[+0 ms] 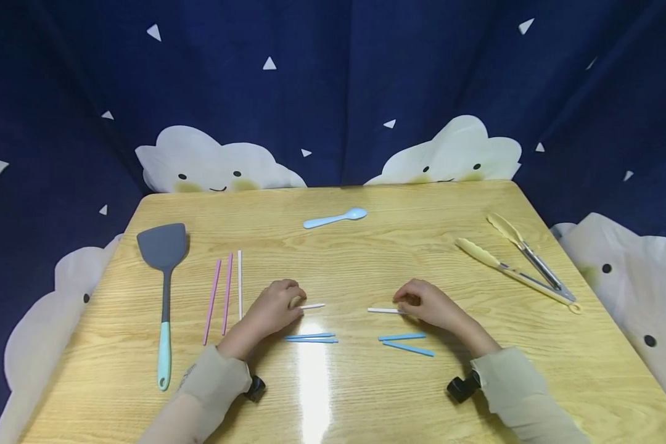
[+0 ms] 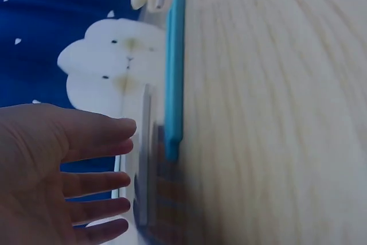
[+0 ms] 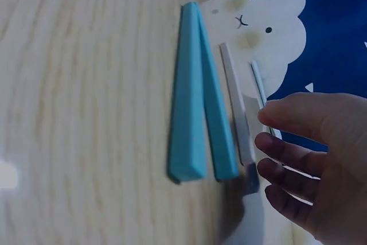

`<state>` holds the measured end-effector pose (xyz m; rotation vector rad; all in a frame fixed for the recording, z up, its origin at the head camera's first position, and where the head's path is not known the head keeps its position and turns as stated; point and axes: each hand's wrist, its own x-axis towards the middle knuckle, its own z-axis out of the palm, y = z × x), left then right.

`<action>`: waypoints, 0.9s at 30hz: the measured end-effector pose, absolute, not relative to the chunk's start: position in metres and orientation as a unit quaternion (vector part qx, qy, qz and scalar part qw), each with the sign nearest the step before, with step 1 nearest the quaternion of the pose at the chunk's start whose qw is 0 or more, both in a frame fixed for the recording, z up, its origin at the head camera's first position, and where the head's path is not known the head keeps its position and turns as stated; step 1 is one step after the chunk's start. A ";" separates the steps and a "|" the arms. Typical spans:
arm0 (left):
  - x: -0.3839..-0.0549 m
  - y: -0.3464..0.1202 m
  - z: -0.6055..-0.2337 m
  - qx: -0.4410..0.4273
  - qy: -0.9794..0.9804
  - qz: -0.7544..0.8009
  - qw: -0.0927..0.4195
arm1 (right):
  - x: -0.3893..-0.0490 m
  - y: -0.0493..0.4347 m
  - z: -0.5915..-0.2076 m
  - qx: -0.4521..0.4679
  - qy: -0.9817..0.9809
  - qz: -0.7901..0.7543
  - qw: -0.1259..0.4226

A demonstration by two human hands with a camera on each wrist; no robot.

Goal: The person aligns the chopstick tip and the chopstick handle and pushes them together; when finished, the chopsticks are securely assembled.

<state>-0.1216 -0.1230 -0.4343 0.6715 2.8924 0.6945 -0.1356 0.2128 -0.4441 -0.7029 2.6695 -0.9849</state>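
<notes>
Care with white sticks (image 1: 385, 310) well inside desk's far edge (image 1: 333, 196): pinch lightly from relaxed, empty left hand (image 1: 274, 306) and right hand (image 1: 430, 303).

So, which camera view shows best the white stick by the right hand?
The right wrist view: the white stick looks large and close. The head view shows it small, partly behind the right hand; the left wrist view, just a piece at the top.

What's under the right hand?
In the head view, a white stick runs to the right hand, which hides its right end; the right wrist view shows the stick on the table. Whatever lies directly beneath the palm is covered from above.
</notes>
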 end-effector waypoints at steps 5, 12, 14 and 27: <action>-0.123 -0.116 -0.436 0.249 0.944 0.211 0.045 | -0.134 0.207 -0.448 -0.268 0.913 -0.293 0.091; -0.126 -0.109 -0.437 0.273 0.946 0.174 0.017 | -0.135 0.202 -0.450 -0.299 0.920 -0.248 0.059; -0.127 -0.109 -0.438 0.279 0.946 0.166 0.010 | -0.135 0.201 -0.451 -0.302 0.921 -0.243 0.048; -0.131 -0.109 -0.430 0.262 0.948 0.178 0.026 | -0.135 0.197 -0.448 -0.280 0.928 -0.243 0.043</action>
